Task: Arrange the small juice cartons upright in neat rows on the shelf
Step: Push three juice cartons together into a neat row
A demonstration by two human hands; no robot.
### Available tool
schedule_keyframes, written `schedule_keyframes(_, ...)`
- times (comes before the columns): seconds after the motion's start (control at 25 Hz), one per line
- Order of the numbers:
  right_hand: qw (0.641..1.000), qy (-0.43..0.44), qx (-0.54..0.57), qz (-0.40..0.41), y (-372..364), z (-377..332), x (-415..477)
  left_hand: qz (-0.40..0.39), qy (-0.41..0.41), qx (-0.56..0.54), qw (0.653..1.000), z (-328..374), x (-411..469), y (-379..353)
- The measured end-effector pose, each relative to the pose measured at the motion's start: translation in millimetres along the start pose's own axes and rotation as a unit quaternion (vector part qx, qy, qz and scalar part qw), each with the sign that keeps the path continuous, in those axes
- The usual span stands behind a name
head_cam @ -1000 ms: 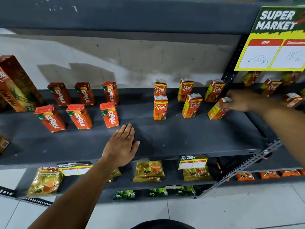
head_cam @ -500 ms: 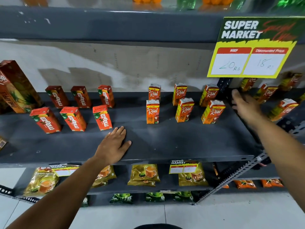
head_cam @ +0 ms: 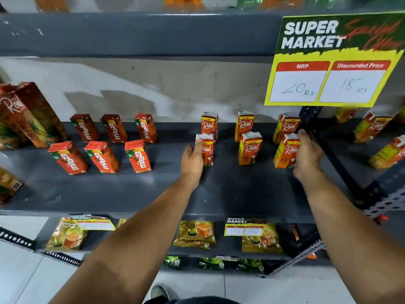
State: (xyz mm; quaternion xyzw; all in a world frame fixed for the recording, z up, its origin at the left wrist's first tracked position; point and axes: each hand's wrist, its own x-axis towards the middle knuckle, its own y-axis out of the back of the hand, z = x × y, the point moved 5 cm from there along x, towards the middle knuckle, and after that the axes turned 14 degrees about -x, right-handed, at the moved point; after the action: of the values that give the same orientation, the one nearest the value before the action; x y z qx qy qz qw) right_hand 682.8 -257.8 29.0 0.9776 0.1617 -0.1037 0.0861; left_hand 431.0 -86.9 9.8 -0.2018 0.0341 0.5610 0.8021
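Observation:
Several small orange Real juice cartons stand upright in two rows of three on the grey shelf (head_cam: pixel 219 189). My left hand (head_cam: pixel 192 160) grips the left side of the front left Real carton (head_cam: pixel 208 151), one fingertip on its top. My right hand (head_cam: pixel 308 155) wraps the right side of the front right Real carton (head_cam: pixel 283 153). Between them the front middle Real carton (head_cam: pixel 248 149) stands untouched. Further left, several red Maaza cartons (head_cam: pixel 138 156) stand upright in two rows.
Tall Real pineapple cartons (head_cam: pixel 32 115) stand at the far left. A yellow price sign (head_cam: pixel 333 62) hangs over the dark shelf post (head_cam: pixel 310 118) at the right. More small cartons (head_cam: pixel 372 128) lean on the neighbouring shelf. Tea packets (head_cam: pixel 195 233) lie on the lower shelf.
My left hand lifted off the shelf's front and reached the front left Real carton. My right hand came back from the post to the front right carton. The view moved closer.

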Motion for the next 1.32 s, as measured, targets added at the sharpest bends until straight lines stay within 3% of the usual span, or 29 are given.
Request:
schedule_keyframes(0.2,1.0,0.025,0.007,0.009,-31,-10,-4,-0.004,-0.016,-0.079,0.997,5,6,-31)
schedule_keyframes(0.4,0.998,0.038,-0.012,-0.04,-66,-9,-16,-0.043,0.0,-0.082,0.996,-14,-5,-67)
schedule_keyframes(0.6,0.998,0.046,-0.007,-0.043,-81,-6,-21,-0.03,-0.033,-0.066,0.997,-25,-8,-77)
schedule_keyframes(0.92,0.997,0.022,-0.036,-0.072,-70,-3,-33,-0.033,-0.011,-0.054,0.998,-23,-13,-76)
schedule_keyframes(1.32,0.997,0.008,0.014,-0.072,-9,43,-79,-0.062,0.062,-0.028,0.996,-45,-105,-55)
